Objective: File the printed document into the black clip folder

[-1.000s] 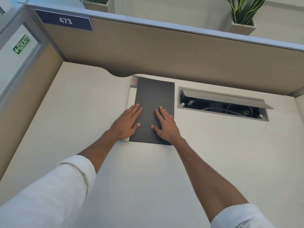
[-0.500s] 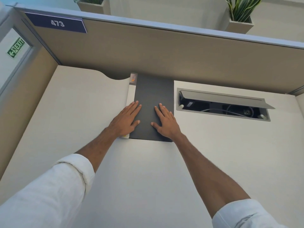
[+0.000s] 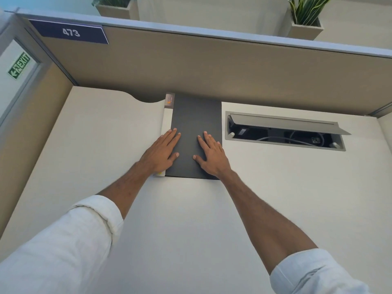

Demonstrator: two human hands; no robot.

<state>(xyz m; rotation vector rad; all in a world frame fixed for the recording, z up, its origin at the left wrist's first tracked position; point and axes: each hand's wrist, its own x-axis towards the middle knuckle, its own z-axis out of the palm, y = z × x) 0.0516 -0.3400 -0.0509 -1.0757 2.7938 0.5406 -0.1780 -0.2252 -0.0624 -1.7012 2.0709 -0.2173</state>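
Note:
The black clip folder (image 3: 195, 119) lies closed and flat on the pale desk (image 3: 106, 145), its far edge against the partition. A white strip of the printed document (image 3: 167, 122) shows along its left edge, with a small orange mark at the top. My left hand (image 3: 160, 152) rests flat, fingers spread, over the folder's left edge and the white strip. My right hand (image 3: 212, 154) presses flat on the folder's lower right part. Neither hand grips anything.
An open cable hatch (image 3: 284, 131) with wires inside is set into the desk right of the folder. A beige partition (image 3: 212, 66) walls the back, with a "473" sign (image 3: 71, 31). A side panel (image 3: 31, 124) closes the left.
The folder has slid a little farther away, up to the partition, with both hands flat on it. The view has shifted slightly.

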